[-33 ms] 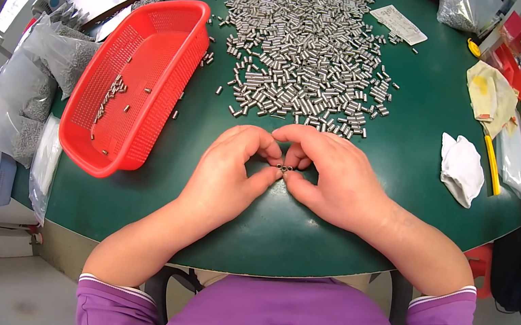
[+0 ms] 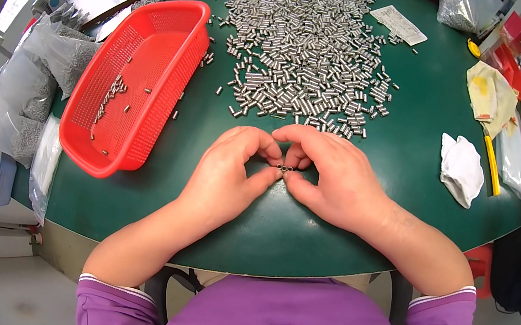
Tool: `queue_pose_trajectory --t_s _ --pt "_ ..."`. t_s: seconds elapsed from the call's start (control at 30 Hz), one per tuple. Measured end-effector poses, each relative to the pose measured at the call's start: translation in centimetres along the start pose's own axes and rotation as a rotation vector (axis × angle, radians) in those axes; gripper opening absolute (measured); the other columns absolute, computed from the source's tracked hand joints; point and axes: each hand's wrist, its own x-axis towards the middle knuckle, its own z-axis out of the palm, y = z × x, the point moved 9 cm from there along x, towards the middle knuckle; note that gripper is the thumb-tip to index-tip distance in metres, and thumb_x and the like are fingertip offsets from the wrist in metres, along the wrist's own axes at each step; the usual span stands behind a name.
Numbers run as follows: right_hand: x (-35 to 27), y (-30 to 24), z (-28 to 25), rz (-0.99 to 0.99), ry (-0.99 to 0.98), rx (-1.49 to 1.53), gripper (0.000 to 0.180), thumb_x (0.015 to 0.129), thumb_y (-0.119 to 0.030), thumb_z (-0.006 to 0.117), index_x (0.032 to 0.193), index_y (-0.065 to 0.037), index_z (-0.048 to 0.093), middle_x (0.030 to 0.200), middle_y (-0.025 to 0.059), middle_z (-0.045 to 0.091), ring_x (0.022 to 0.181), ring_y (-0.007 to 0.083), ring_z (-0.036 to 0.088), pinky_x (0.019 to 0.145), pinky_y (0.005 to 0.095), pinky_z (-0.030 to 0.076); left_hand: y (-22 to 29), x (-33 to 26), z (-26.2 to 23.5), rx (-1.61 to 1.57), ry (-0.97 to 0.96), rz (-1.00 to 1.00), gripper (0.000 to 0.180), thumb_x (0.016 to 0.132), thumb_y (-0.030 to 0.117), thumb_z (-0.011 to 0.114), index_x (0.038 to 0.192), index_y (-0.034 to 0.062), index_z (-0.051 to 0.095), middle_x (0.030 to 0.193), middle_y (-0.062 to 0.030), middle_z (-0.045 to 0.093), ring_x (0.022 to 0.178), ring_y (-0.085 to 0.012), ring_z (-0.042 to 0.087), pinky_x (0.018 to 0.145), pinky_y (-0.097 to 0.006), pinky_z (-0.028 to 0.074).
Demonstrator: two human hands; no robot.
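The left hand (image 2: 223,169) and right hand (image 2: 345,182) together pinched a few small metal tubes (image 2: 284,168) between their fingertips, nearer than the loose metal-cylinder heap (image 2: 306,53), where uneven finger pressure could have squirted one free.

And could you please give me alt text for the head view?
The left hand and right hand hold small metal pieces between their fingertips at a green table. Beyond lies a heap of metal cylinders; left stands a red basket containing more.
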Motion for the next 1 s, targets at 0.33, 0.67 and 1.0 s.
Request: queue_pose_trajectory --t_s 0.33,0.67,1.0 --pt "0.0 0.2 0.2 0.026 -0.039 -0.022 0.04 0.079 -0.007 0.068 0.118 -0.011 0.056 0.089 0.0046 0.064 0.089 0.0274 0.064 0.082 0.0423 0.049 0.8 -0.2 0.0 0.113 0.002 0.09 0.027 0.076 -0.002 0.077 0.098 0.0036 0.061 0.097 -0.0064 0.062 0.092 -0.0201 0.063 0.082 -0.032 0.054" --pt "-0.4 0.0 -0.7 -0.014 -0.022 -0.195 0.026 0.077 -0.013 0.073 0.101 -0.01 0.063 0.091 0.0069 0.061 0.093 0.0287 0.06 0.082 0.0425 0.048 1.6 -0.2 -0.3 0.247 0.017 0.19 0.028 0.073 0.001 0.079 0.097 0.0056 0.066 0.098 -0.0063 0.061 0.097 -0.0248 0.057 0.083 -0.035 0.049" --pt "-0.3 0.3 -0.5 0.02 -0.037 -0.125 0.012 0.077 -0.017 0.073 0.083 -0.009 0.067 0.084 0.0066 0.059 0.088 0.0276 0.06 0.079 0.0411 0.049 1.3 -0.2 0.0 0.157 -0.035 0.15 0.014 0.078 0.006 0.076 0.09 0.0056 0.069 0.096 -0.0068 0.06 0.098 -0.0279 0.054 0.086 -0.038 0.047"
